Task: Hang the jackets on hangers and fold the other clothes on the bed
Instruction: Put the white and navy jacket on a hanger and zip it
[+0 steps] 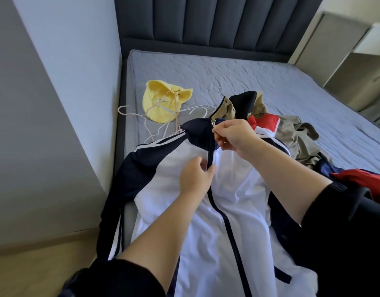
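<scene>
A white and navy track jacket [238,200] lies front-up on the near left part of the bed [227,71], its zip closed up to the navy collar. My right hand [234,136] pinches the metal zip pull at the collar. Lower down, my left hand [195,176] pinches the navy zip strip on the chest. A pink hanger tip [181,129] shows at the jacket's left shoulder. Several thin wire hangers [161,116] lie tangled beyond the collar. A yellow garment [161,101] lies under them.
A heap of clothes sits to the right: khaki [296,133], black, and a red, white and navy piece [264,123]. A dark padded headboard [206,24] stands at the far end. A wall runs along the left, and white furniture [356,56] stands at the right.
</scene>
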